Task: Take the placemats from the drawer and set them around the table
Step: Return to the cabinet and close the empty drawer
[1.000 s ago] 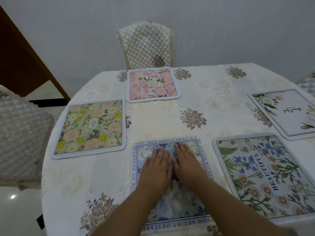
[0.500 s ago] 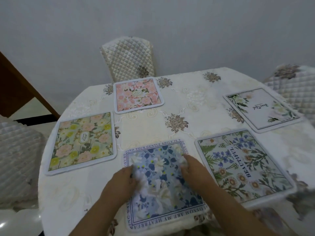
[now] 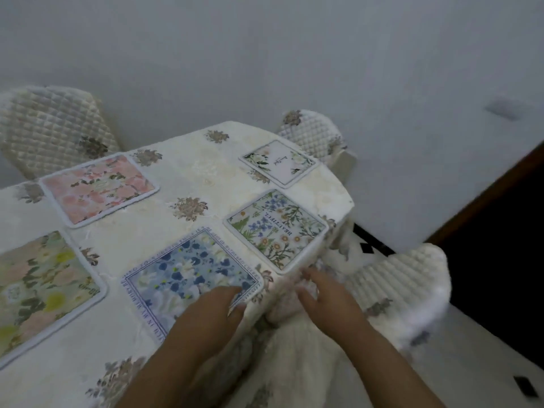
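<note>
Cream cloth (image 3: pixel 188 172) covers the table (image 3: pixel 338 198), on which five placemats lie flat, well apart from one another. The pink mat (image 3: pixel 98 188) is far left, the white mat (image 3: pixel 279 161) far right, the yellow mat (image 3: pixel 41 290) near left, the flowered mat (image 3: pixel 276 228) right and the blue mat (image 3: pixel 191 278) near centre. The drawer is not in view.

The left hand (image 3: pixel 212 307) rests on the near right corner of the blue mat, fingers lying straight along its surface and thumb at the border. Blur hides whether the thumb goes under the corner. The right hand (image 3: pixel 321 295) lies on the draped cloth just below the table's edge. Its fingers are loosely spread, and their tips are near the near corner of the flowered mat, which slightly overhangs that edge. Quilted chairs (image 3: pixel 53 134) stand around the table.

Handling, as judged: each mat looks thin, light and moderately stiff, and its bound border keeps the edges flat. None looks fragile. A mat should slide readily on the smooth cloth, so a flat palm would shift it, though the cloth may ruck beneath. For lifting, the overhanging corner or any bound edge offers the best hold, thumb below and fingers above. With five mats down, the laying-out appears nearly or wholly done, leaving only squaring.
</note>
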Action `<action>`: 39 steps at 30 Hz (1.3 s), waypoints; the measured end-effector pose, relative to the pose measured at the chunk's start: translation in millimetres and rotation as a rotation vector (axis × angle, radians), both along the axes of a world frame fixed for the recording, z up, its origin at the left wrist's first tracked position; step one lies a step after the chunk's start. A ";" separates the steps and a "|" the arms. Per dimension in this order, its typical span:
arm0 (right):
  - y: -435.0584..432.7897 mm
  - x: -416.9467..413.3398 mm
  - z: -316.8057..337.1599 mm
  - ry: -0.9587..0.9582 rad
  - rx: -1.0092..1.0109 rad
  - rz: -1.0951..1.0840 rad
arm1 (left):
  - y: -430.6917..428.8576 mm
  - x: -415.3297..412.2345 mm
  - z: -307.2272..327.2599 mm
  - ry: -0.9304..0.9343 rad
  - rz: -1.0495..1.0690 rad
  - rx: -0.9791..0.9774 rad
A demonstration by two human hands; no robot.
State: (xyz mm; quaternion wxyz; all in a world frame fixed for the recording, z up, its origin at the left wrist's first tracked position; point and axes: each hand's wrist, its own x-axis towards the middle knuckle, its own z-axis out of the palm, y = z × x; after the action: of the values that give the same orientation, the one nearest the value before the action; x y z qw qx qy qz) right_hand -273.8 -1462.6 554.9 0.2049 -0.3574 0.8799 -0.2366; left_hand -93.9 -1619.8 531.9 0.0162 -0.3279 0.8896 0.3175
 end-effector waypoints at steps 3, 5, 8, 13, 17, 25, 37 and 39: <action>51.3 33.4 22.3 0.089 0.009 -0.121 | 10.9 5.0 25.6 0.047 -0.182 -0.068; 84.4 55.2 38.7 0.100 0.019 -0.232 | 23.4 0.2 40.2 0.072 -0.295 -0.074; 146.6 85.7 60.9 0.139 0.035 -0.425 | 60.7 -17.1 66.1 0.099 -0.432 -0.074; 274.6 133.6 93.2 0.201 0.004 -0.801 | 161.9 -51.5 113.2 0.156 -0.734 -0.092; 361.7 172.0 101.9 0.227 -0.045 -1.070 | 255.0 -64.3 141.0 0.211 -0.955 -0.135; 538.2 302.1 97.0 0.226 0.028 -1.528 | 478.0 -46.0 149.4 0.213 -1.388 -0.182; 756.5 528.4 103.8 0.230 0.109 -2.080 | 786.5 94.0 138.0 0.277 -1.843 -0.063; 775.7 547.6 95.5 0.206 0.081 -2.130 | 818.1 110.5 133.8 0.257 -1.904 -0.053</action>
State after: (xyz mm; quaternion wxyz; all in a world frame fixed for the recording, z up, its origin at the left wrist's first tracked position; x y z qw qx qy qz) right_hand 273.8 -686.9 650.4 -0.1708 0.5837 0.7589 -0.2329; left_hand 16.6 -801.8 665.7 0.1620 0.5691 0.7847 0.1847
